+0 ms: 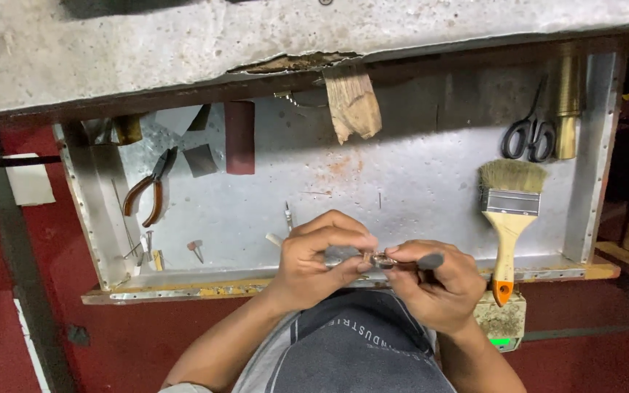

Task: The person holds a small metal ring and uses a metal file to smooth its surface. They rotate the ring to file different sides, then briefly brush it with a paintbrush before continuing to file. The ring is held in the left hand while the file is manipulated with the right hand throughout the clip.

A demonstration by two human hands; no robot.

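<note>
Left hand [322,255], fingers curled, and right hand [431,280], likewise curled, met over the near edge of a shallow metal-lined tray [402,182]; both pinched a small shiny metal piece [381,260] between thumb and fingertips (its exact kind was too small to tell). The right hand also gripped a dark grey slender tool [431,260], its end showing past the knuckles. The piece sat just above the tray's front rim, between the two hands. Just beyond the left hand lay a thin pale stick [274,239] and a small upright metal pin [287,215]. Farther left on the tray floor: a small red-tipped bit [196,248], a few loose metal slivers [143,247], and pliers with orange-brown handles [151,191]. At the back left stood a dark red cylindrical roll [239,137] beside a grey folded metal scrap [200,159]. A splintered pale wooden block [353,102] hung from the cracked concrete slab [183,44] above the tray. To the right lay a flat paintbrush with pale wooden handle and orange tip [509,215], black-handled scissors [529,135], and a brass-coloured tube [567,102]. Red floor [147,342] showed below.
</note>
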